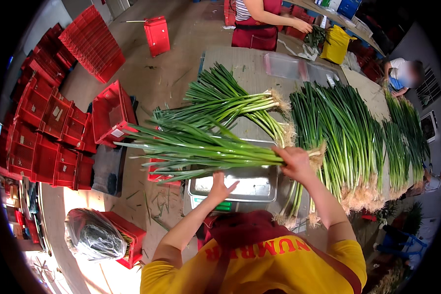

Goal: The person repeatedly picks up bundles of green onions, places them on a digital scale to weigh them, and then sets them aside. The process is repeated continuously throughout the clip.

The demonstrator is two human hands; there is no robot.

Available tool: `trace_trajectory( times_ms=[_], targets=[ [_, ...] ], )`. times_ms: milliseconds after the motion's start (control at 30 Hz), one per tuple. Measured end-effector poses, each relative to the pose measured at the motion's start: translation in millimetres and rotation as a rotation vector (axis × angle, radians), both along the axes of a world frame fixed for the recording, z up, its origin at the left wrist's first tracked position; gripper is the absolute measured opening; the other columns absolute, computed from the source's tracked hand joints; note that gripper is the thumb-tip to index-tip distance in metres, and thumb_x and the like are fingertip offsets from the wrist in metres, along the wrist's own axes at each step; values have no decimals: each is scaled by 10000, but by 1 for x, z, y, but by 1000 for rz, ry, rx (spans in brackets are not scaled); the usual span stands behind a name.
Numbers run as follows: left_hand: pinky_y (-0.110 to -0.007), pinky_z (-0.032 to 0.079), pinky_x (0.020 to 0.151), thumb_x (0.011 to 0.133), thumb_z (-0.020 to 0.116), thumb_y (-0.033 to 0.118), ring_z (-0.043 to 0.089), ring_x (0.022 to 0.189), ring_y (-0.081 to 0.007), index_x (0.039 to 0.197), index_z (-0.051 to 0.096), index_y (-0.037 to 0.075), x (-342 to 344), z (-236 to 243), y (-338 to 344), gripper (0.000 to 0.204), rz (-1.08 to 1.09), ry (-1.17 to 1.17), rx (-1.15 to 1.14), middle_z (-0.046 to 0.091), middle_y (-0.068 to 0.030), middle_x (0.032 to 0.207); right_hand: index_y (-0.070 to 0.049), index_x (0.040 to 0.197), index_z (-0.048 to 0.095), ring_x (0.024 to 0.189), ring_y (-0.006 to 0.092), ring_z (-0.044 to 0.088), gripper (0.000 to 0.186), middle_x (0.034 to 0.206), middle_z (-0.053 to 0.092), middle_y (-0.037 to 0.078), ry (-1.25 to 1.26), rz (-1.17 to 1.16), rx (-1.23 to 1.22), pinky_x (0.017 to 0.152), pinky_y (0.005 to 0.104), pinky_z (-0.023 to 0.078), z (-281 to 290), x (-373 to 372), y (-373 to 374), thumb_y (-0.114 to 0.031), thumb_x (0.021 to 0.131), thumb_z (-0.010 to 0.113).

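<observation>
My right hand (298, 164) is closed round the pale lower stems of a bunch of green onions (215, 151), close to its roots. The bunch lies level above a shallow metal tray (252, 185), its long leaves pointing left. My left hand (222, 188) is at the near side of the leaves, thumb and fingers apart; part of its fingers is hidden by the leaves. The tray rests on a scale with a green display (224, 206). Beyond my bunch lie more green onions (230, 100), and a thick row of them (345, 142) covers the table on the right.
A red crate (113, 113) stands left of the table, with stacked red crates (51, 115) farther left. A plastic-covered crate (95, 234) is at lower left. Across the table (225, 56) a co-worker's hand (301, 25) is near a yellow bag (336, 45). Leaf scraps litter the floor.
</observation>
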State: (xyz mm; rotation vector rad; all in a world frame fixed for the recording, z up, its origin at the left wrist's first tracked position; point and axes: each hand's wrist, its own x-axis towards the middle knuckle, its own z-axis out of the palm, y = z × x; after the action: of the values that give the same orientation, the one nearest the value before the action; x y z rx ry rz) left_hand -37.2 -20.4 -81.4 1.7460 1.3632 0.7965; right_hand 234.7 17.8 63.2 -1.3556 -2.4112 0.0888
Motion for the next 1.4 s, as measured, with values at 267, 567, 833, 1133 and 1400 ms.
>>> trace_trajectory(
  times_ms=[267, 567, 833, 1133, 1400],
  targets=[
    [-359, 164, 1078, 911, 435, 259, 249, 1301, -280, 1362, 267, 11, -6, 63, 113, 541, 387, -739, 158, 261, -159, 1398, -158, 1156, 537, 781, 295, 612, 575, 859, 634, 104, 182, -166, 188, 661, 384, 489, 15, 25, 113, -32, 599, 608],
    [-324, 362, 916, 891, 522, 214, 460, 1042, -185, 1096, 528, 24, -105, -19, 15, 280, 726, -443, -141, 467, -88, 1168, -169, 1262, 401, 901, 349, 590, 637, 945, 616, 176, 66, -493, -353, 784, 438, 465, -178, 63, 202, -112, 663, 611],
    [-299, 428, 782, 879, 542, 226, 519, 890, -140, 971, 568, 51, -135, -27, -48, 199, 1032, -466, -272, 562, -36, 967, -129, 1342, 298, 1160, 341, 423, 811, 1234, 457, 174, 14, -570, -461, 973, 462, 309, -172, 46, 170, -274, 659, 709],
    [-251, 437, 768, 855, 524, 37, 516, 902, -142, 973, 550, 28, -24, 23, 31, 122, 367, -440, 40, 530, -81, 1011, -11, 1238, 420, 1148, 333, 389, 562, 1211, 456, 160, 320, -580, 58, 1004, 435, 226, -181, 57, 26, -146, 728, 613],
    [-260, 454, 753, 838, 571, 78, 556, 867, -157, 1000, 559, 42, 32, 27, 2, 166, -153, -301, -46, 562, -66, 969, -34, 1140, 499, 1126, 328, 422, 453, 1177, 478, 153, 409, -800, -63, 961, 419, 291, -209, 69, -97, -111, 706, 603]
  ],
)
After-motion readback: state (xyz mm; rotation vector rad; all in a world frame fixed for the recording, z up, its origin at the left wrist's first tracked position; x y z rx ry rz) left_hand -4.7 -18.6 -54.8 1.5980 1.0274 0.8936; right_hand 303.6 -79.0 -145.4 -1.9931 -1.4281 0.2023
